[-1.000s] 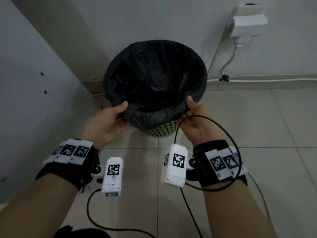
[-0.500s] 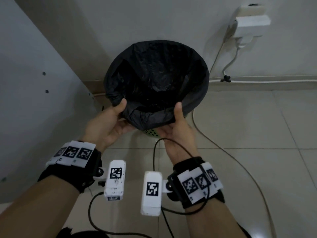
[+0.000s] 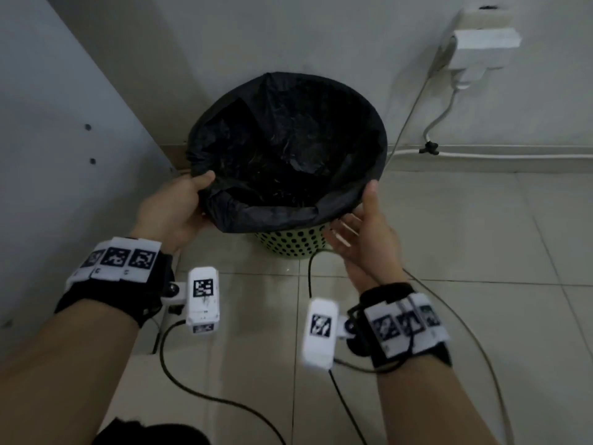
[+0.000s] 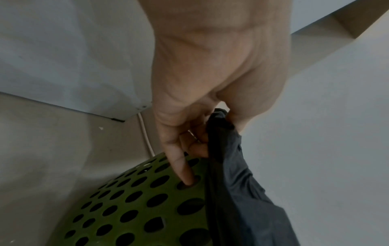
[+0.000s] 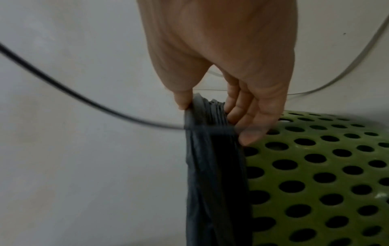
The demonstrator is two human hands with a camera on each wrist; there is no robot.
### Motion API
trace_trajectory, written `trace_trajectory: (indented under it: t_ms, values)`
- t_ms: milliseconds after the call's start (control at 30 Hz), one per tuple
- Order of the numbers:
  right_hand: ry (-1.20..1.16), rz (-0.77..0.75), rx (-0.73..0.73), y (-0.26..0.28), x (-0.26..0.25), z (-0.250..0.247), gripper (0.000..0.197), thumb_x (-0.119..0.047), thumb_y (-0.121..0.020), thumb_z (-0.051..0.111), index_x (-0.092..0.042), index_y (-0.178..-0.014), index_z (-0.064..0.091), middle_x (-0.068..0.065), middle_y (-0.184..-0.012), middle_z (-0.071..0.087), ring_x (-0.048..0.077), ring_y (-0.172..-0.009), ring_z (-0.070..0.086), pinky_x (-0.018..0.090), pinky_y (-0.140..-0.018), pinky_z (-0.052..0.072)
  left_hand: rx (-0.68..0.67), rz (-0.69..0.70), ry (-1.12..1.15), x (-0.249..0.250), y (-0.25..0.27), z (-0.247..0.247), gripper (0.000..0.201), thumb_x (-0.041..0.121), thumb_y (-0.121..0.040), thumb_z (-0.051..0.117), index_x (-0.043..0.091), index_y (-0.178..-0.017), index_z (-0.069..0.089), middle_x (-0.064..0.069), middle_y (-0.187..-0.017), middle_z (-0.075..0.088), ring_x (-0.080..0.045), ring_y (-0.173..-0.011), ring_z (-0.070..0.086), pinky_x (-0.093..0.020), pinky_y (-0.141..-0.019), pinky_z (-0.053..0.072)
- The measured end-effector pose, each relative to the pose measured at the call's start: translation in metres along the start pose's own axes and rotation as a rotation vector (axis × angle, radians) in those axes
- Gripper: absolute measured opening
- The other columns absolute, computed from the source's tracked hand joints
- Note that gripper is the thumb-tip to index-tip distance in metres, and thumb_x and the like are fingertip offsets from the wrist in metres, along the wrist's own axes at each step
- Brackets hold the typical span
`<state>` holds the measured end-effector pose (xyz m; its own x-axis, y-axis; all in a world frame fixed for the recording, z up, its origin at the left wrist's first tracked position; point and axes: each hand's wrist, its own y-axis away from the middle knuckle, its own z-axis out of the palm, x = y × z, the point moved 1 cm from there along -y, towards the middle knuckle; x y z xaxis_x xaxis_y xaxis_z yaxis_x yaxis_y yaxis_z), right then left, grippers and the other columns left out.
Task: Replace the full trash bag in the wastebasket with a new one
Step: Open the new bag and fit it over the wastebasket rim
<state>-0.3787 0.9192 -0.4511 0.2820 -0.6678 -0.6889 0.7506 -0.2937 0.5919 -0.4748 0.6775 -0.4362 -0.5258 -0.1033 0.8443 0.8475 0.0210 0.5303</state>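
A green perforated wastebasket (image 3: pixel 290 247) stands on the floor against the wall, lined with a black trash bag (image 3: pixel 288 146) whose edge is folded over the rim. My left hand (image 3: pixel 196 191) grips the folded edge at the rim's near left. In the left wrist view the left hand (image 4: pixel 210 131) pinches the bag (image 4: pixel 242 191), and its little finger touches the basket (image 4: pixel 126 208). At the near right, my right hand (image 3: pixel 362 213) pinches the bag's overhang, thumb on top. The right wrist view shows that hand (image 5: pixel 206 109) with the bag (image 5: pixel 210 166) between thumb and fingers, beside the basket (image 5: pixel 315 166).
A white cabinet panel (image 3: pixel 64 139) stands close on the left. A wall socket with an adapter (image 3: pixel 478 43) is at the upper right, with a white cable (image 3: pixel 481 154) along the wall base. Black wrist-camera cables (image 3: pixel 199 396) trail over the tiled floor near me.
My right hand slid back from the front middle of the rim to its right side. My left hand shifted left along the rim. More of the green basket shows below the bag.
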Motion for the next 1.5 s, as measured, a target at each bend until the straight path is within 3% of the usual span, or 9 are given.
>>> trace_trajectory:
  t_ms: [267,400,500,667,933,1067,1233,1367,1500]
  values:
    - [-0.125,0.073,-0.048,-0.013,-0.019,0.009,0.036,-0.037,-0.095,0.064,-0.007,-0.114,0.067,0.013,-0.108,0.075,0.031,-0.106,0.069,0.050,-0.104,0.050,-0.009,-0.009,-0.017,0.007,0.003,0.001,0.038,0.036,-0.100,0.049,0.020,-0.134,0.058,-0.002,-0.127,0.069,-0.026,-0.115,0.066,-0.045,-0.085,0.057]
    - [-0.135,0.104,0.010,-0.015,-0.027,0.014,0.020,-0.029,-0.098,0.060,-0.009,-0.099,0.064,0.008,-0.089,0.070,0.025,-0.084,0.068,0.039,-0.082,0.058,-0.023,-0.014,0.034,0.000,0.012,0.007,0.047,0.050,-0.096,0.051,0.021,-0.131,0.061,-0.003,-0.126,0.069,-0.026,-0.113,0.067,-0.046,-0.087,0.057]
    - [-0.142,0.077,0.072,-0.016,-0.023,0.019,0.020,-0.021,-0.096,0.064,-0.005,-0.107,0.066,0.011,-0.089,0.075,0.027,-0.082,0.072,0.038,-0.071,0.062,-0.060,-0.053,0.001,-0.013,0.024,0.018,0.042,0.041,-0.094,0.061,0.020,-0.130,0.060,-0.003,-0.119,0.072,-0.028,-0.103,0.072,-0.052,-0.078,0.059]
    - [-0.144,0.149,0.027,-0.016,-0.021,0.021,0.022,-0.023,-0.095,0.064,-0.006,-0.110,0.067,0.014,-0.110,0.075,0.031,-0.111,0.068,0.050,-0.096,0.054,0.072,0.033,0.061,-0.016,0.019,0.010,0.046,0.018,-0.092,0.068,0.006,-0.134,0.053,-0.012,-0.123,0.068,-0.027,-0.101,0.072,-0.036,-0.066,0.061]
    - [-0.193,0.136,-0.089,-0.008,-0.012,0.034,0.018,-0.015,-0.098,0.059,-0.007,-0.112,0.065,0.015,-0.120,0.070,0.030,-0.108,0.068,0.047,-0.106,0.048,0.129,0.063,0.185,-0.012,0.014,0.000,0.044,0.016,-0.091,0.068,0.009,-0.132,0.057,-0.011,-0.121,0.070,-0.025,-0.100,0.072,-0.036,-0.068,0.061]
    - [-0.091,0.156,-0.092,-0.004,0.004,0.037,0.025,-0.020,-0.093,0.067,-0.003,-0.112,0.066,0.020,-0.111,0.070,0.031,-0.093,0.067,0.048,-0.099,0.053,0.135,0.104,0.166,-0.015,0.017,-0.002,0.041,0.012,-0.091,0.067,0.014,-0.131,0.059,-0.007,-0.116,0.072,-0.025,-0.099,0.072,-0.036,-0.070,0.061]
    - [0.142,0.137,-0.026,-0.013,-0.001,0.013,0.052,-0.056,-0.079,0.075,-0.013,-0.106,0.067,0.005,-0.102,0.075,0.024,-0.097,0.071,0.046,-0.089,0.057,0.136,0.128,0.094,-0.006,0.012,-0.014,0.042,-0.002,-0.091,0.059,0.006,-0.132,0.058,-0.014,-0.119,0.069,-0.027,-0.098,0.070,-0.034,-0.066,0.061]
    - [-0.046,0.162,-0.055,-0.011,-0.008,0.012,0.042,-0.032,-0.085,0.076,-0.006,-0.118,0.069,0.010,-0.103,0.077,0.026,-0.101,0.073,0.043,-0.094,0.056,0.097,0.116,0.078,0.000,0.010,-0.018,0.041,-0.001,-0.091,0.060,0.006,-0.132,0.059,-0.013,-0.120,0.070,-0.029,-0.104,0.069,-0.036,-0.074,0.061]
    - [-0.137,0.167,-0.063,-0.008,-0.010,0.015,0.021,-0.020,-0.091,0.069,-0.006,-0.107,0.067,0.010,-0.097,0.076,0.025,-0.095,0.071,0.040,-0.100,0.053,0.075,0.102,0.037,0.001,0.016,-0.015,0.033,0.015,-0.095,0.062,0.016,-0.128,0.061,-0.007,-0.115,0.072,-0.024,-0.094,0.073,-0.034,-0.063,0.060]
